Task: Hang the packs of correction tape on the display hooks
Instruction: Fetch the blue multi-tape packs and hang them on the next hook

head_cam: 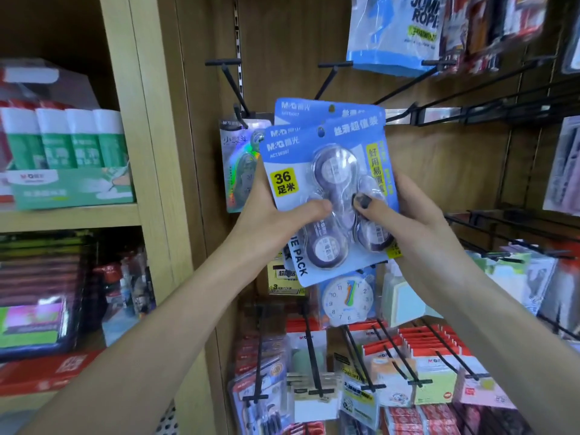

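Observation:
Both hands hold a fanned stack of blue correction tape packs (329,171) upright in front of the wooden display wall. My left hand (276,218) grips the stack's left edge, thumb across the front blister. My right hand (405,218) grips the right edge, its dark-nailed thumb pressing the front. Each pack has a hang hole near its top. A black display hook (329,78) juts out bare just above the packs. To the left, another hook (233,86) carries a holographic pack (240,164), partly hidden behind the stack.
More black hooks (470,89) extend to the right, some bare. A jump rope pack (398,32) hangs top right. A clock pack (348,298) and many red and white packs hang below. Green glue sticks (66,139) stand on the left shelf.

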The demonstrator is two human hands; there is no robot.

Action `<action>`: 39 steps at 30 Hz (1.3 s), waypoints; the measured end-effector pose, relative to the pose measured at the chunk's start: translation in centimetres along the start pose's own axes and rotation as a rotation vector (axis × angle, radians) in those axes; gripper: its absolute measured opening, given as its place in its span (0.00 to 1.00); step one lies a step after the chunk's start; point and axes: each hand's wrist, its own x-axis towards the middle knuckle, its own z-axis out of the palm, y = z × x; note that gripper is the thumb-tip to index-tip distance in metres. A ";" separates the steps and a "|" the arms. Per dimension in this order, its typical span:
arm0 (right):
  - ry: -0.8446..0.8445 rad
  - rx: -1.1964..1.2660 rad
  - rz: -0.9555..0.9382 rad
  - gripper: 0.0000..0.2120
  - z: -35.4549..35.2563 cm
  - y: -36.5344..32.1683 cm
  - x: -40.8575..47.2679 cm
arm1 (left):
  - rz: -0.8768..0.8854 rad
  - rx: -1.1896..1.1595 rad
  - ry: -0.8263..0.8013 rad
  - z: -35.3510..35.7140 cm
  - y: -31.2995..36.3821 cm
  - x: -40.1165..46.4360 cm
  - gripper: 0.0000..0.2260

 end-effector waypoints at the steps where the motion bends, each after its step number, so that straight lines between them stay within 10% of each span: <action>1: 0.000 -0.009 -0.009 0.20 0.1 -0.3 0.2 | 0.005 0.000 0.011 0.0 0.3 0.3 0.29; 12: 0.012 -0.012 0.053 0.18 0.5 -0.7 1.2 | -0.077 0.020 0.016 -0.4 1.5 0.8 0.39; 28: 0.111 -0.028 0.249 0.17 -0.8 1.8 7.1 | -0.242 0.130 0.111 -0.1 -0.5 5.0 0.26; 39: 0.118 -0.022 0.349 0.15 -2.4 3.1 9.6 | -0.299 0.126 0.124 0.9 -2.3 7.2 0.40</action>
